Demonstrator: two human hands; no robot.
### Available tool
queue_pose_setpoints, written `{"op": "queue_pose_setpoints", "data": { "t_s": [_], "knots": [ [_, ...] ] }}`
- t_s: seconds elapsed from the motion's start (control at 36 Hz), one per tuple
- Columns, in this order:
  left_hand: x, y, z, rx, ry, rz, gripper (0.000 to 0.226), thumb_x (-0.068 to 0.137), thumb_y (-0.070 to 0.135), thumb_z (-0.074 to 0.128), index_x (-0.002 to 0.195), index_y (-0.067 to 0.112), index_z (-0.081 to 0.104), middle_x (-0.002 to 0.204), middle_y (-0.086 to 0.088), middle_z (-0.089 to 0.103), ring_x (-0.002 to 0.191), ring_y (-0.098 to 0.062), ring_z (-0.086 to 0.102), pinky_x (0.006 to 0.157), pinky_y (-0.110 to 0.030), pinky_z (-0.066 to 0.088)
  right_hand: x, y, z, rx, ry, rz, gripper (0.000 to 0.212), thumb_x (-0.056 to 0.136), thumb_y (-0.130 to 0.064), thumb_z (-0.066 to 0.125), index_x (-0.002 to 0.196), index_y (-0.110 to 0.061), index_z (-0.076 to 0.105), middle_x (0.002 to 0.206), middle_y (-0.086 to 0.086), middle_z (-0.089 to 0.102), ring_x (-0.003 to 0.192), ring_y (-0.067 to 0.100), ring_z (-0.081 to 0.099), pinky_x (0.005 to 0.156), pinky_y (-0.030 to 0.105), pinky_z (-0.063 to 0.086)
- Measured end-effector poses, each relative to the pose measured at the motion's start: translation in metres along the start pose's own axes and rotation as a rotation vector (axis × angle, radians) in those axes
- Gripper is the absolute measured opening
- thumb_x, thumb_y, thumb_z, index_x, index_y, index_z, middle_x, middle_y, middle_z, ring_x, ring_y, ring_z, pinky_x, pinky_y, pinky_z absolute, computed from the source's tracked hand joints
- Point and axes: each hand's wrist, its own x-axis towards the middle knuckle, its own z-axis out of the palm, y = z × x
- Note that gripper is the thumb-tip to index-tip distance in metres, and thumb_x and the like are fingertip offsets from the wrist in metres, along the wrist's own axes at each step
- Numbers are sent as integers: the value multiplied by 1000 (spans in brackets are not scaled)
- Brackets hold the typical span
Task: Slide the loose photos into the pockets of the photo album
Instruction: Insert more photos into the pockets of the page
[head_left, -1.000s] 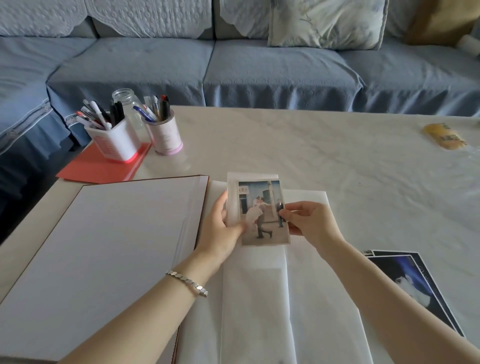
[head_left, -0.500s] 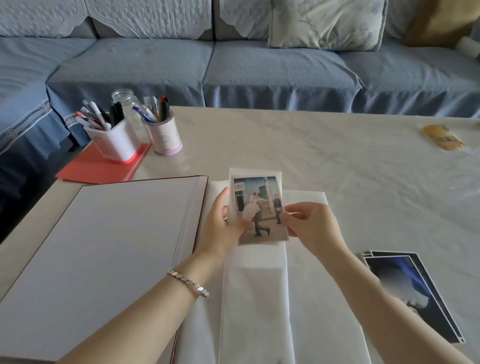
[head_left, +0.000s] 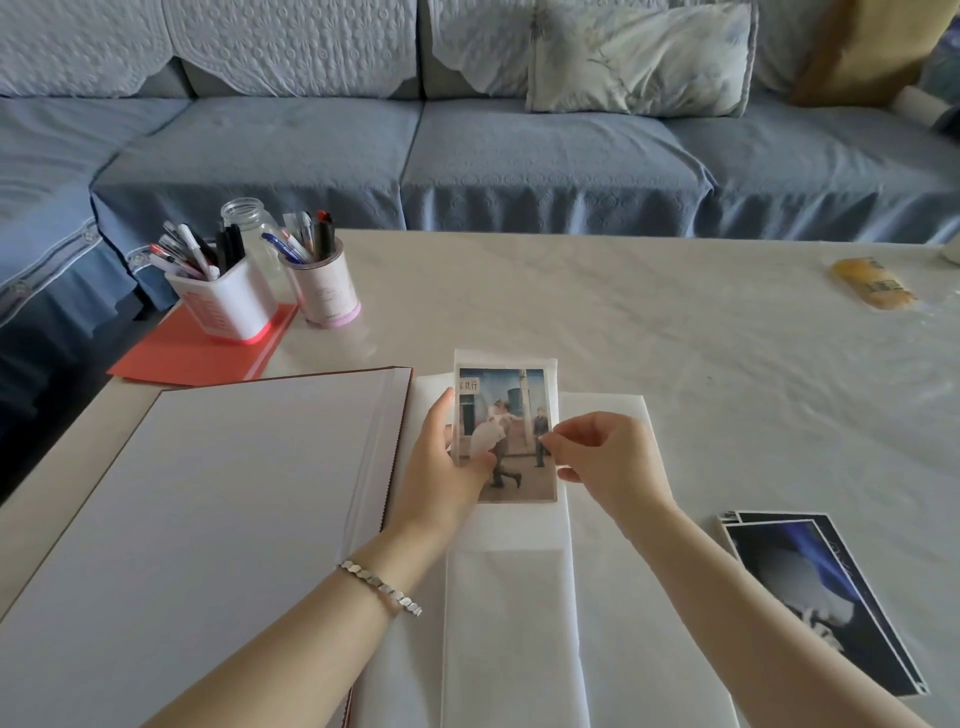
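Note:
The photo album (head_left: 208, 519) lies open on the table, its blank left page facing up. On its right side lies a strip of clear pockets (head_left: 511, 623). A colour photo (head_left: 511, 410) of people in a street sits mostly inside the top pocket. My left hand (head_left: 441, 462) holds the pocket's left edge, thumb across the photo's lower left. My right hand (head_left: 608, 462) pinches the photo's right edge. A small stack of dark loose photos (head_left: 821, 592) lies on the table to the right.
Two pen holders (head_left: 228, 301) (head_left: 324, 283) and a glass jar (head_left: 249, 228) stand at the back left on a red folder (head_left: 192, 353). A yellow wrapped item (head_left: 870, 283) lies far right. A blue sofa (head_left: 519, 156) runs behind the table.
The photo has slid upward, deeper into the top pocket. Both hands have shifted slightly up with it.

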Motion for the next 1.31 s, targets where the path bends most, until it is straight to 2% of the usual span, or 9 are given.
{"op": "queue_pose_setpoints", "data": {
  "t_s": [0.17,0.31,0.44,0.72,0.83,0.92,1.06,1.19,1.31],
  "knots": [
    [-3,3,-1,0,13,0,71,84,2,59,144,27,30,133,-4,54,122,-22,51,95,-37,48,0,1,0,45,-17,10,15,81,-10,71,67,-9,66,55,0,67,59,19,67,76,37,58],
    [-7,6,-1,-60,-30,22,74,78,-7,62,137,30,37,113,1,63,97,-9,63,66,-18,52,2,1,1,8,-4,1,14,82,-6,70,69,-8,62,63,5,68,57,19,68,66,30,58],
    [-8,6,-3,14,-54,14,100,67,-6,72,144,37,25,132,-2,53,125,-20,48,95,-40,49,0,3,2,-84,7,-60,8,84,-8,66,78,-4,63,76,5,68,61,11,67,44,7,40],
    [-13,10,5,300,-47,103,94,77,-2,70,148,22,13,140,12,33,112,4,32,74,6,25,-11,25,-35,-337,84,-146,18,83,-12,64,88,-27,58,74,-14,64,67,5,62,63,26,48],
    [-24,5,16,540,-4,266,73,83,-3,59,145,17,25,141,-10,21,113,0,26,92,-6,20,-29,49,-80,-458,137,-142,18,80,-9,69,81,-26,63,81,-8,62,79,15,61,71,24,41],
    [-35,-4,27,769,37,369,54,79,2,65,131,8,49,140,-20,30,132,-38,28,107,-43,33,-44,70,-114,-613,238,-92,11,82,-19,69,92,-16,69,96,-6,55,96,21,58,76,23,35],
    [-54,-14,35,1160,40,350,50,65,23,78,110,6,63,133,-31,44,128,-54,32,105,-60,18,-65,93,-135,-941,76,189,68,81,-58,58,135,-20,43,140,3,37,130,24,33,101,30,33],
    [-77,-2,41,1196,-149,102,90,86,68,34,149,10,6,153,-24,-12,142,-35,-15,113,-39,-10,-74,107,-133,-1129,76,109,71,85,-65,44,137,-18,35,136,0,40,130,20,35,102,28,31],
    [-91,-2,42,1180,-176,69,97,86,70,31,148,7,-9,151,-24,-21,141,-34,-20,114,-39,-10,-77,109,-128,-1272,71,-18,63,90,-64,32,131,-16,40,130,-2,46,128,15,38,102,24,29]
  ]
}}
